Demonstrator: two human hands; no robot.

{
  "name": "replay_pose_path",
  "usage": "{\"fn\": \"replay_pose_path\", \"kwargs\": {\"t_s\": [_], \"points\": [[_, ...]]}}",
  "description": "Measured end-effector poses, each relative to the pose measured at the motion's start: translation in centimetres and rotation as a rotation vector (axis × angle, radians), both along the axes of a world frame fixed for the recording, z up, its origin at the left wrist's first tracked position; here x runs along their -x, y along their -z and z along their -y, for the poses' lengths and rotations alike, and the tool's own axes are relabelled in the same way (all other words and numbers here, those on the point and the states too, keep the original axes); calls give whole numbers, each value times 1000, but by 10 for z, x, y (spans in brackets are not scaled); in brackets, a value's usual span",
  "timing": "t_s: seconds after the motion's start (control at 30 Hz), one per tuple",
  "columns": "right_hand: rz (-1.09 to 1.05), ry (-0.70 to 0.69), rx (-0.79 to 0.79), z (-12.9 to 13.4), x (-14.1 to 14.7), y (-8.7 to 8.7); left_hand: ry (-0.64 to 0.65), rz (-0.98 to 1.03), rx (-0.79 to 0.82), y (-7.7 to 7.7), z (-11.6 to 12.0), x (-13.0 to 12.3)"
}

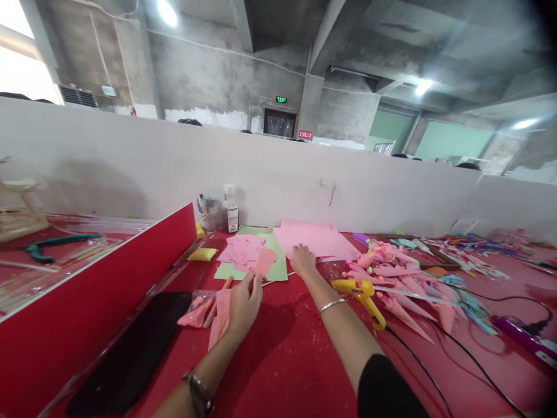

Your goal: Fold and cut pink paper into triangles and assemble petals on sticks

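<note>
My left hand (247, 299) pinches a small salmon-pink piece of paper (265, 260), which stands up from the fingertips. Behind it, cut pink paper pieces (239, 249) lie in a loose pile on a green sheet (278, 267). My right hand (303, 259) is closed, its fingers curled down at the near edge of the large pink paper sheets (308, 235); what it grips, if anything, is hidden. A thin stick (273, 283) lies between the two hands. Beside my left wrist are a folded pink strip (221, 313) and a plastic bag with pink pieces (198, 310).
A yellow glue gun (360, 292) with a black cord lies right of my right forearm, before a heap of pink paper cones (400, 273). At left are a black tray-like object (134, 348) and a red divider (108, 278). A bottle (231, 215) stands by the back wall.
</note>
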State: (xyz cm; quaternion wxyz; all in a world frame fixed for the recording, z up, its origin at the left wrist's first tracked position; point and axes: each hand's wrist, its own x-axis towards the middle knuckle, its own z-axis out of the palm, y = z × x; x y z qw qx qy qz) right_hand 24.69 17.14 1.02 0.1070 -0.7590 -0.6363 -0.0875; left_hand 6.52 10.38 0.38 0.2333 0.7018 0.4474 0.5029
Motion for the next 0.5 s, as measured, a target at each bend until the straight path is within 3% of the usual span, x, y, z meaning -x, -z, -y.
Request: {"fn": "replay_pose_path", "kwargs": {"t_s": [0.3, 0.5], "points": [[-77, 154, 5, -33, -33, -17, 19, -73, 23, 8, -4, -1], [-100, 126, 8, -28, -22, -17, 40, -131, 12, 4, 1, -2]]}}
